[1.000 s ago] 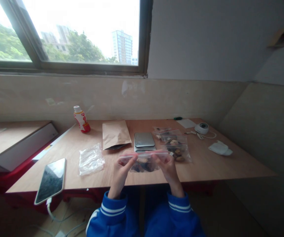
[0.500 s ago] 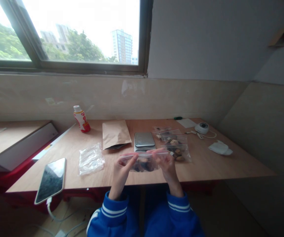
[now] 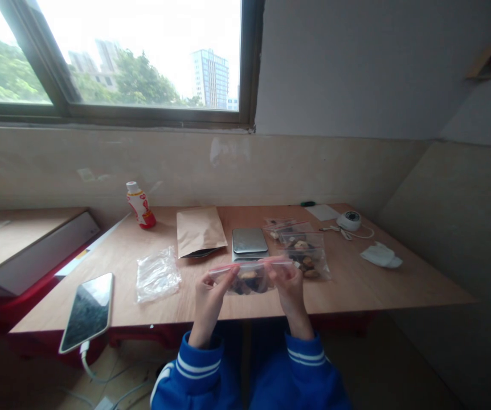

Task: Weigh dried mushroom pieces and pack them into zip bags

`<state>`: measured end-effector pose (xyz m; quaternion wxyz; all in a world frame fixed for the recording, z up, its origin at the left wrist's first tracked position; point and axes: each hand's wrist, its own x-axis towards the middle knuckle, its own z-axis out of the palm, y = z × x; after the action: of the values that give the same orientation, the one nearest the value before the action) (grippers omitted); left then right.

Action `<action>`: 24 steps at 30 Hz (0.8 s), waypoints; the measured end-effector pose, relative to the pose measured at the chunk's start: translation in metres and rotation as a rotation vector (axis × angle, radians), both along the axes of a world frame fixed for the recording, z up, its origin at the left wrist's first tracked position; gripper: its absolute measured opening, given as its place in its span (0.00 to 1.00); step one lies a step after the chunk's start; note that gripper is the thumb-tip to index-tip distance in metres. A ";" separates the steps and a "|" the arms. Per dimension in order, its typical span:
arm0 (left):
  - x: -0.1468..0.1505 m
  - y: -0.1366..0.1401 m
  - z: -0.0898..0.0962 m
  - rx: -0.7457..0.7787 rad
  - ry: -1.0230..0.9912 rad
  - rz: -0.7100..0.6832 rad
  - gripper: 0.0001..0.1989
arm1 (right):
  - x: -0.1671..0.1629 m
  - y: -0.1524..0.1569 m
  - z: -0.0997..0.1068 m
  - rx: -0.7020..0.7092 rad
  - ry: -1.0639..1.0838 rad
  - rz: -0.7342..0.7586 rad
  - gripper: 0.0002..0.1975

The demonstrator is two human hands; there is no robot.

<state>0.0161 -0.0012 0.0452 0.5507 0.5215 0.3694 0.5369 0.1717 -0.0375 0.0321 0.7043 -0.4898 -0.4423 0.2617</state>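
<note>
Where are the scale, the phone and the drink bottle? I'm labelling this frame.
scale (image 3: 249, 240), head view, middle of its steel platform.
phone (image 3: 87, 310), head view, middle of its dark screen.
drink bottle (image 3: 140, 206), head view, on its label.

Bare left hand (image 3: 208, 296) and right hand (image 3: 289, 287), no gloves or rings seen. Bright blue long sleeves, ribbed cuffs, two thin white stripes on each cuff.

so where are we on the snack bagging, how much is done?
Done: filled zip bags lie right of the scale. In hand: the left hand and right hand pinch the red strip of a filled bag; whether it is sealed can't be told. Left: empty bags lie on the table.
</note>
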 end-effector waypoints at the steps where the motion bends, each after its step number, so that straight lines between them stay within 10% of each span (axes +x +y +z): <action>1: 0.000 0.000 0.000 -0.004 -0.005 -0.058 0.14 | 0.000 0.000 0.000 0.009 0.034 0.050 0.07; 7: -0.002 0.001 -0.008 -0.052 -0.005 -0.227 0.16 | -0.002 -0.006 0.005 -0.026 0.102 0.350 0.12; 24: -0.002 0.002 -0.007 0.039 0.044 -0.240 0.12 | -0.001 -0.004 0.006 -0.085 -0.160 0.275 0.09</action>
<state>0.0141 0.0003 0.0380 0.5925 0.5842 0.3059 0.4628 0.1704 -0.0412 0.0377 0.6029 -0.4732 -0.5484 0.3344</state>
